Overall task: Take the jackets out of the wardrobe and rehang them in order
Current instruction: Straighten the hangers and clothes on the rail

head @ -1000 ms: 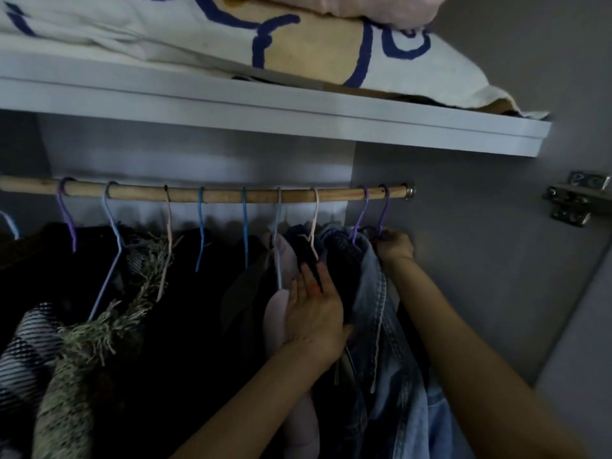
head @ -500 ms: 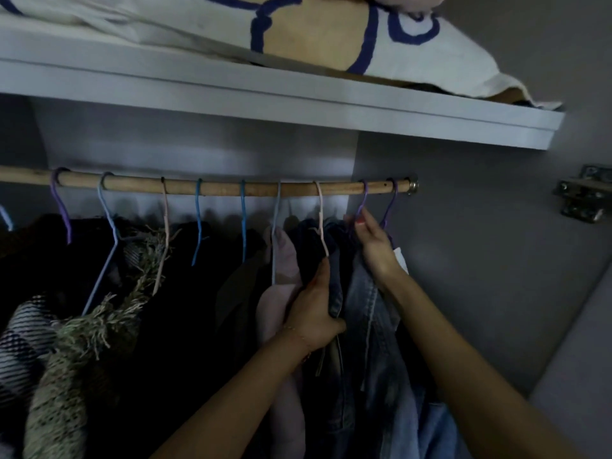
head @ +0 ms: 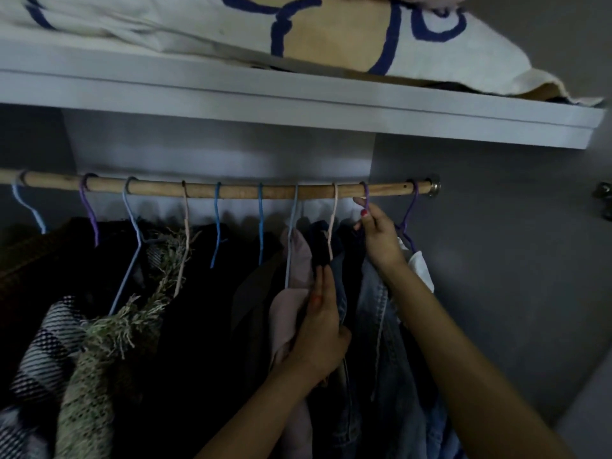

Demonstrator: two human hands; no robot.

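The right hand has climbed since a moment ago and now pinches the purple hanger just under the wooden rod. The left hand, fingers straight, parts the garments below the rod beside the denim jacket. It looks like the take-out step: next, lift that hook up and clear of the rod. Dim light hides most jackets left along the rod.

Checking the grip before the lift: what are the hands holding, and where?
Right hand pinches a purple hanger by its hook neck, under the rod. Left hand presses between garments.
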